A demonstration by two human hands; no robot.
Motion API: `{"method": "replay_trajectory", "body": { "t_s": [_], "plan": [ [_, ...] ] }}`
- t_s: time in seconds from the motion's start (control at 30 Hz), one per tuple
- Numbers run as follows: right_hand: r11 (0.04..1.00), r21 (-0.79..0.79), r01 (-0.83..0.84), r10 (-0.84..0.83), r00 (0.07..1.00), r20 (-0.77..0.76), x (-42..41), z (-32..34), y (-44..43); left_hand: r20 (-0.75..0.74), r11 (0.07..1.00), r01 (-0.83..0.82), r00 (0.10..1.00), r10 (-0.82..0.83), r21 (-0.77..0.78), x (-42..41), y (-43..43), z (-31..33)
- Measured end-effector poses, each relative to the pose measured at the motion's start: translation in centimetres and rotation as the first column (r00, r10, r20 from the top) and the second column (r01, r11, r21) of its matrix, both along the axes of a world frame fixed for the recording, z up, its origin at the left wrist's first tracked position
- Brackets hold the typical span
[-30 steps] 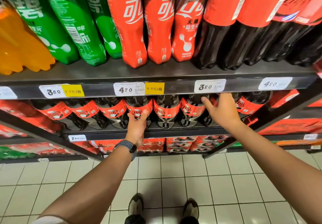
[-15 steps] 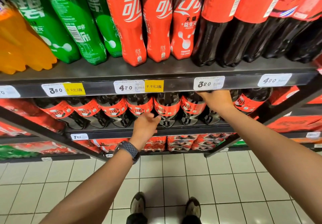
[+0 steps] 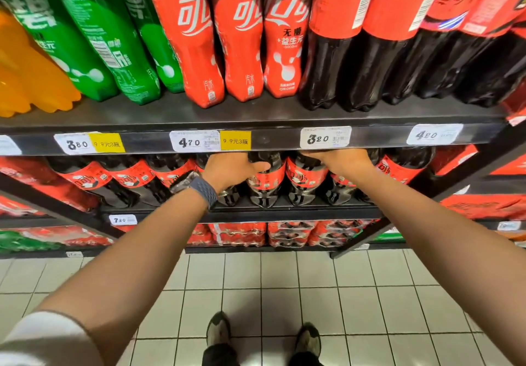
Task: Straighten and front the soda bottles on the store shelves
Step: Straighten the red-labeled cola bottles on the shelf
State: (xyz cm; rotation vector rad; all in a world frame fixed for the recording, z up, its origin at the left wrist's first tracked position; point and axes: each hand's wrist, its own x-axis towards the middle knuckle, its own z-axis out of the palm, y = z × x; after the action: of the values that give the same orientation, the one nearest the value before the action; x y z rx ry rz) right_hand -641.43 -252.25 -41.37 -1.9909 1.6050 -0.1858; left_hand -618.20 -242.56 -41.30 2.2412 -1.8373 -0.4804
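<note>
A row of dark cola bottles with red labels stands on the middle shelf, under the price rail. My left hand, with a watch on the wrist, reaches in over a bottle left of centre, thumb against the neighbouring bottle; its fingers are hidden. My right hand lies on the shoulder of a cola bottle further right, fingers tucked behind the rail out of sight.
The top shelf holds orange, green, red-wrapped and dark cola bottles. Price tags line its front rail. Shrink-wrapped red packs sit on the lowest level. White tiled floor and my shoes lie below.
Both hands rose from the bottles' lower bodies to their upper parts under the rail. The left hand also shifted right and reached deeper into the shelf.
</note>
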Motion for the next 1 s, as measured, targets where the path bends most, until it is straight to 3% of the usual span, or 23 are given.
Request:
{"method": "replay_trajectory", "body": {
  "t_s": [0.07, 0.13, 0.17, 0.27, 0.3, 0.43, 0.73, 1.0],
  "plan": [
    [0.951, 0.276, 0.136, -0.168, 0.981, 0.098, -1.1, 0.1, -0.2, -0.071, 0.999, 0.044, 0.997, -0.043, 0.021, 0.1, -0.6, 0.0],
    [0.934, 0.337, 0.116, -0.147, 0.987, 0.069, -1.7, 0.2, -0.6, -0.082, 0.998, 0.056, 0.995, -0.054, 0.023, 0.1, -0.8, 0.1],
    [0.942, 0.328, 0.075, -0.109, 0.990, 0.087, -1.5, 0.3, -0.7, -0.079, 0.998, 0.052, 0.996, -0.051, 0.021, 0.1, -0.9, 0.0],
    [0.970, 0.102, -0.219, 0.196, 0.960, 0.199, -0.8, 0.7, -0.5, -0.079, 1.000, 0.019, 0.997, -0.020, -0.010, 0.0, -0.9, -0.3],
    [0.972, 0.054, -0.228, 0.214, 0.957, 0.198, -0.6, 0.8, -0.2, -0.079, 1.000, 0.004, 0.997, -0.005, -0.019, 0.0, -0.9, -0.4],
    [0.982, -0.020, -0.187, 0.188, 0.980, 0.064, -0.4, 0.3, -0.4, -0.039, 0.998, -0.056, 0.998, 0.055, -0.008, -0.5, -0.9, -0.7],
    [0.968, 0.024, -0.252, 0.250, 0.967, 0.058, -1.6, -0.1, -1.3, -0.100, 0.998, -0.052, 0.993, 0.055, 0.034, 0.1, -0.9, -0.3],
    [0.958, 0.003, -0.285, 0.284, 0.955, -0.079, -1.7, 0.5, -1.2, -0.023, 0.982, -0.143, 0.990, 0.141, -0.121, -1.6, -0.3, -0.2]
  ]
}}
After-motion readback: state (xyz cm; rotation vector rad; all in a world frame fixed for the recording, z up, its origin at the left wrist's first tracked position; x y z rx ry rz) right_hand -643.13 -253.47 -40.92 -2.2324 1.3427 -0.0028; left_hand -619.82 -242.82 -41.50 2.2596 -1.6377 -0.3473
